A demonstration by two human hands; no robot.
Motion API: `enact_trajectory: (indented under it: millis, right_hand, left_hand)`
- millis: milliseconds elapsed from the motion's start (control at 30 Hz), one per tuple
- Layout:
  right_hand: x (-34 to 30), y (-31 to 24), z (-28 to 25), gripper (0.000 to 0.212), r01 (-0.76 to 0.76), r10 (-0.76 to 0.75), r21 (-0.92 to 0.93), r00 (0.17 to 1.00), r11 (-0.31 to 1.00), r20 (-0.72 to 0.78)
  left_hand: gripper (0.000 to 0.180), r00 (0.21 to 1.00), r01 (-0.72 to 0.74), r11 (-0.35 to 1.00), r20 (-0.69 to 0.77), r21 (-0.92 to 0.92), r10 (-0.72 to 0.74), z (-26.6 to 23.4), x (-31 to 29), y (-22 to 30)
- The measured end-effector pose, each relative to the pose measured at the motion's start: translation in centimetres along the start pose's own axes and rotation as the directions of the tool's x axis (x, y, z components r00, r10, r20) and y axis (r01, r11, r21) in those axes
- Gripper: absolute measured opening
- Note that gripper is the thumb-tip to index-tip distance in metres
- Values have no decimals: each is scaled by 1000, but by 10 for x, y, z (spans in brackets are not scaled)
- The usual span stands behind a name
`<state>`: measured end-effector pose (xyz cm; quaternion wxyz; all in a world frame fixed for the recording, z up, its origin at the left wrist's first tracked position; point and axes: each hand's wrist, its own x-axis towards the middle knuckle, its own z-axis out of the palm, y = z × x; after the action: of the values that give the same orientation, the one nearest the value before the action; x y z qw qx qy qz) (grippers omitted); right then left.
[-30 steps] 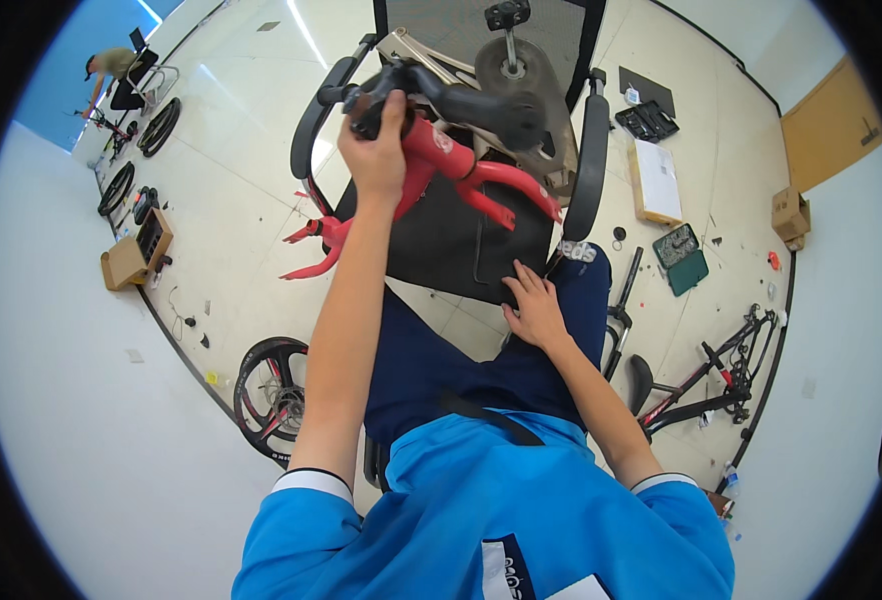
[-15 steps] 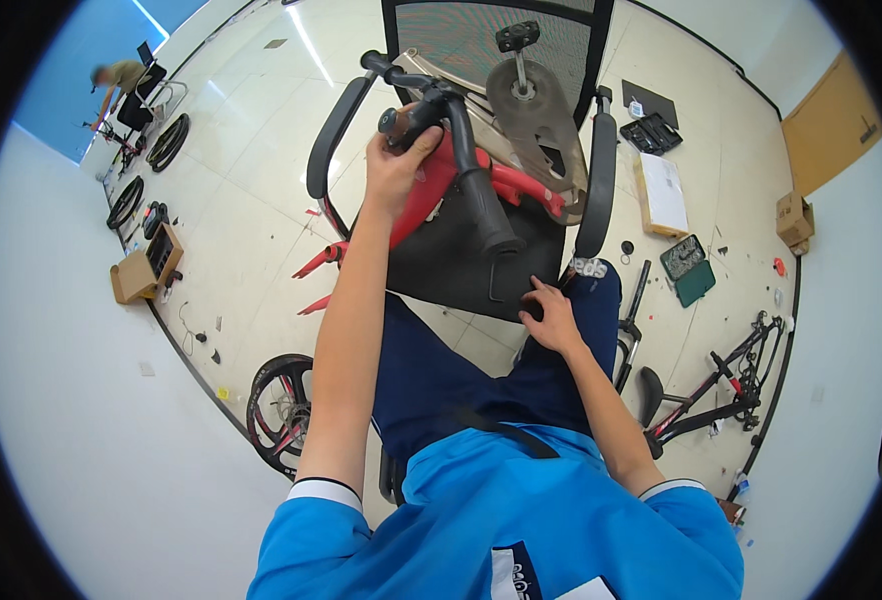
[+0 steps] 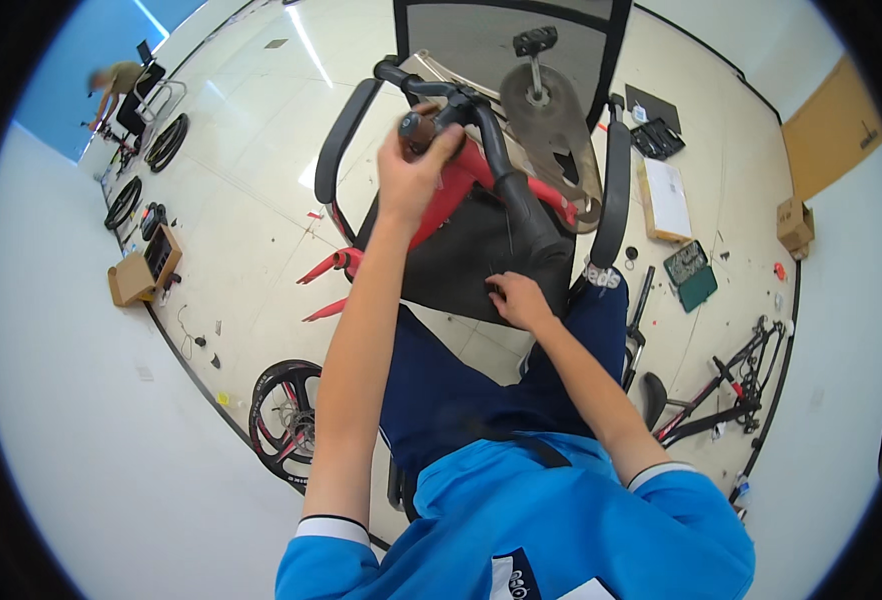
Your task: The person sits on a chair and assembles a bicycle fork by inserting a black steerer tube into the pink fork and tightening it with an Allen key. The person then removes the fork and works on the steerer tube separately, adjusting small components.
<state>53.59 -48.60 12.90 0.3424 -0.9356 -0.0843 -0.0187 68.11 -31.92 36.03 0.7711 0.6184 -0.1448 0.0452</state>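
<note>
A black handlebar [image 3: 506, 165] with dark grips lies slantwise over a red bicycle frame [image 3: 436, 215] on the black chair seat [image 3: 441, 280]. My left hand [image 3: 411, 175] is closed round the handlebar's stem [image 3: 419, 128], whose round end shows above my fingers. At the front of the seat, my right hand [image 3: 523, 300] pinches with its fingertips at a thin dark L-shaped hex key, now mostly hidden by the fingers and blurred. Beside the red frame rests a grey-brown chain cover [image 3: 541, 125] with a pedal [image 3: 535, 42].
Armrests [image 3: 346, 140] flank the seat. A spoked wheel [image 3: 286, 420] stands to the left, and a dark bicycle frame [image 3: 711, 395] lies to the right. A green case [image 3: 696, 288] and a white-topped box [image 3: 666, 200] are on the floor. A person [image 3: 121, 85] sits far left.
My right hand has moved left across the seat onto the hex key, and its fingers have closed. My left hand keeps its grip on the stem; the view has shifted slightly.
</note>
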Motion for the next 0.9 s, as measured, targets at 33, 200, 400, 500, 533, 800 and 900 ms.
enact_trajectory:
  millis: [33,200,400,500,533,800,900]
  right_hand:
    - [-1,0,-11,28,-2,1,27,999,1000,50]
    - [-13,-5,-41,26,-228,219,262,974,938,62]
    - [-58,0,-79,24,-212,186,394,977,895,102]
    - [-68,-28,-151,23,-276,257,384,961,881,100]
    - [-68,-36,-180,22,-252,260,407,965,878,37]
    - [51,-126,-330,19,129,-128,412,991,902,-28]
    - [118,-191,-317,17,121,-248,689,965,714,87]
  left_hand:
    - [35,999,-42,999,-6,0,42,-1,-2,6]
    - [18,986,-53,997,-158,52,60,4,0,7]
    - [7,939,-172,981,-315,-92,135,25,6,-4]
    - [7,889,-281,960,-383,-23,251,32,1,-8]
    - [8,882,-310,951,-379,-17,281,31,-1,-10]
    - [20,758,-391,867,-426,309,494,38,5,-25]
    - [21,746,-374,848,-422,377,516,29,0,-26]
